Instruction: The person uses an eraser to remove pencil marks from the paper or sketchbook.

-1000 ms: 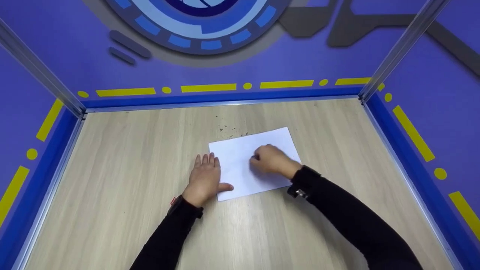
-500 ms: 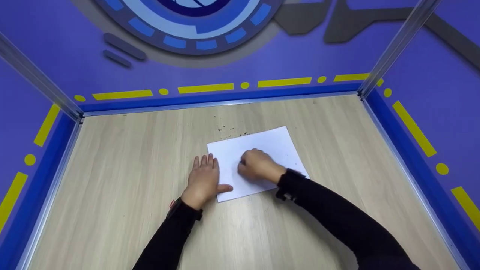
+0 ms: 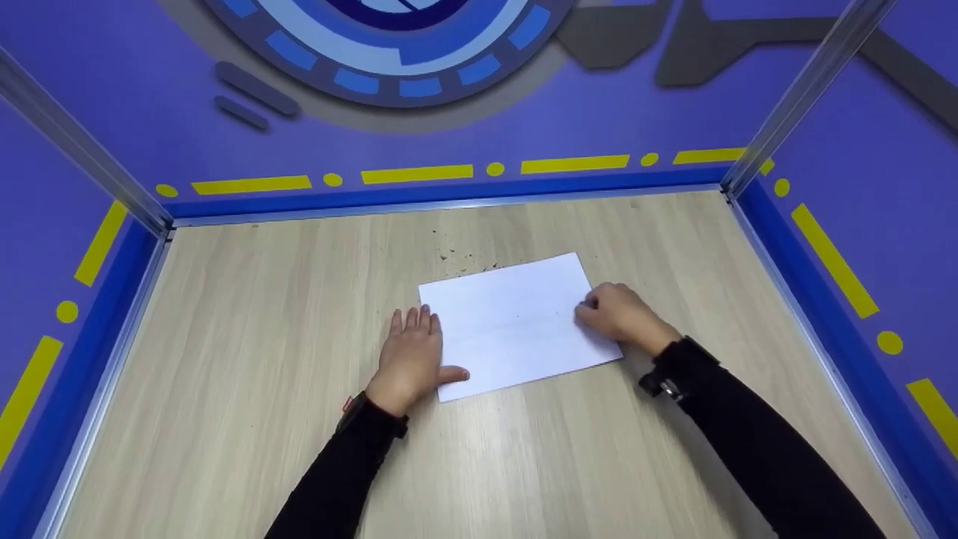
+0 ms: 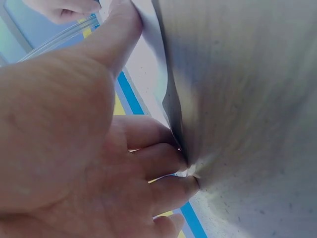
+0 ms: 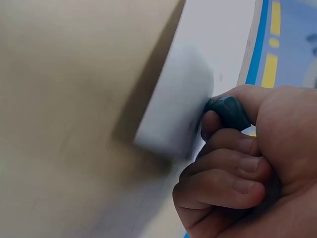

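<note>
A white sheet of paper (image 3: 509,322) lies slightly askew on the wooden table. My left hand (image 3: 410,359) rests flat over its left edge, fingers straight and thumb out on the lower left corner. At the right edge of the paper, my right hand (image 3: 617,313) pinches a small dark green eraser (image 5: 230,111) between thumb and index finger, the other fingers curled in. Much of the eraser is hidden inside that hand. A few dark specks and a faint grey smear show on the sheet. In the left wrist view, the paper edge (image 4: 157,59) bows up a little.
Dark crumbs (image 3: 443,258) are scattered on the tabletop (image 3: 247,359) just beyond the paper. Blue panels (image 3: 419,150) with yellow dashes wall in the back and both sides, joined by metal posts (image 3: 808,97).
My right hand first slid left across the paper, then swept right to its right edge, still holding the eraser. The left hand stays in place on the paper.
</note>
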Demonstrator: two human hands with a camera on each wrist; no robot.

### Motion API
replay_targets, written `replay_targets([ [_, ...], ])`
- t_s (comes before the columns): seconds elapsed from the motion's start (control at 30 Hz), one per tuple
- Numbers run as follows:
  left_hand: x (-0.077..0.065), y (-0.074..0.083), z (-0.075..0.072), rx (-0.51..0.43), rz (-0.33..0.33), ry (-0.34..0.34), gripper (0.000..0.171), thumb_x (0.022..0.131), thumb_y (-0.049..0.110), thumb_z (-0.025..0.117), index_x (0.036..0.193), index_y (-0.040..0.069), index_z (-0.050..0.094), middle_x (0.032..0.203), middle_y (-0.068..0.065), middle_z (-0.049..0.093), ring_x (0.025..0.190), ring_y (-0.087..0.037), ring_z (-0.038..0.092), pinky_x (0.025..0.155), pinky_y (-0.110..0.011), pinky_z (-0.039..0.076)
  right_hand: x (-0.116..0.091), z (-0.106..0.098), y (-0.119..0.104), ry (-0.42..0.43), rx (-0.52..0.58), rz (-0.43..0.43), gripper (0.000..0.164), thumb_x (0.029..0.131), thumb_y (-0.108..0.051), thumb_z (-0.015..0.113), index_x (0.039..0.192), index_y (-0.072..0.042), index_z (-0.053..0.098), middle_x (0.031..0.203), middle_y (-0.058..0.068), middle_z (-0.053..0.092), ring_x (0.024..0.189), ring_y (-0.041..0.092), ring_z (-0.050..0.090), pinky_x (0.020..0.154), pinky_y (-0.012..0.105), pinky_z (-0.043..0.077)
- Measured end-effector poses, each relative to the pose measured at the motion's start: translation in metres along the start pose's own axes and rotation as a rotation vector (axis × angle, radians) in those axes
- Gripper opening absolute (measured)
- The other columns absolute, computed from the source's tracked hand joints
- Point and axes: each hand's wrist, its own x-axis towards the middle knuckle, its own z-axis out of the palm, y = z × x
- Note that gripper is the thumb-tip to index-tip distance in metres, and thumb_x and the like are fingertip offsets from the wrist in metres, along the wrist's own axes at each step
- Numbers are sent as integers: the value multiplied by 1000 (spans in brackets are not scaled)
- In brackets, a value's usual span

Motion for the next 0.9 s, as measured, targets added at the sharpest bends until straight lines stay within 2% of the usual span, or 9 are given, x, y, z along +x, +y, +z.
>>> replay_targets([
  [0.13, 1, 2, -3, 13, -3, -1, 122, 89, 77, 76, 166, -11, 38, 177, -32, 33, 168, -47, 30, 141, -63, 17, -4, -7, 10, 1, -6, 42, 40, 104, -29, 61, 68, -16, 47, 69, -1, 43, 66, 20, 48, 61, 32, 38],
  [0.33, 3, 3, -4, 16, 2, -4, 123, 89, 78, 76, 166, -10, 38, 177, -31, 33, 168, -47, 30, 141, -62, 17, -8, -10, 15, -5, 14, 64, 39, 105, -30, 58, 71, -16, 48, 70, -1, 46, 64, 19, 48, 60, 31, 38],
  [0.57, 2, 1, -2, -29, -1, 17, 121, 88, 73, 80, 165, -11, 40, 176, -33, 34, 168, -48, 31, 141, -62, 18, -13, -17, 19, 79, 6, 48, 38, 105, -28, 56, 72, -15, 45, 69, -2, 42, 63, 19, 45, 59, 32, 36],
  [0.77, 0, -1, -2, -45, -1, 9, 120, 89, 73, 79, 166, -11, 39, 176, -32, 34, 168, -47, 31, 141, -62, 17, -12, -25, 24, 163, -71, 63, 39, 107, -32, 58, 73, -13, 53, 72, 2, 50, 67, 23, 52, 60, 33, 39],
  [0.9, -1, -2, -3, -52, -7, 8, 119, 89, 72, 80, 166, -10, 40, 177, -31, 34, 168, -46, 31, 141, -63, 18, -10, -30, 24, 182, -88, 51, 38, 107, -31, 60, 75, -11, 56, 74, 4, 52, 69, 24, 53, 61, 34, 39],
])
